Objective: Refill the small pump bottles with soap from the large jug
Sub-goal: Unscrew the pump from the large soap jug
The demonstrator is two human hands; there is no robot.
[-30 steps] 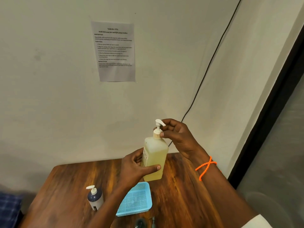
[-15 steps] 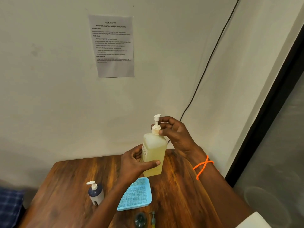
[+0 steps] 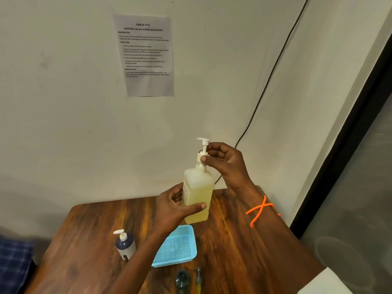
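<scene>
1. Soap bottle (image 3: 198, 194) — a tall, square-shouldered translucent container holding pale yellow liquid that fills it up to about the shoulder — is held upright in mid-air at the centre of the frame, above the far part of the wooden table (image 3: 233, 247).
2. Left hand (image 3: 172, 205) is wrapped around the lower body of the bottle, thumb laid across the front face and fingers behind, closed firmly on it.
3. Right hand (image 3: 226, 164) pinches the white pump head (image 3: 203, 152) at its collar, thumb in front and curled fingers behind; the collar sits slightly raised above the bottle's neck, with the nozzle pointing to the left of the frame.
4. An orange beaded band (image 3: 259, 210) crosses the right wrist, and a white sleeve edge shows at the lower right corner.
5. Just below the held bottle, a light-blue perforated tray (image 3: 176, 248) lies flat on the table — nothing is in it.
6. Left of the tray, apart from it, a small pump bottle (image 3: 125, 245) stands upright: dark blue upper body, white lower part, white pump fitted on top. Its contents cannot be seen.
7. At the bottom edge, near the tray's front rim, a dark rounded object (image 3: 182, 280) and a thin greenish stick-like item (image 3: 198, 280) rest on the wood; both are too blurred to identify.
8. On the wall in the upper left of the frame hangs a printed sheet (image 3: 146, 55), and a black cable (image 3: 273, 71) runs diagonally down toward the table's far edge.
</scene>
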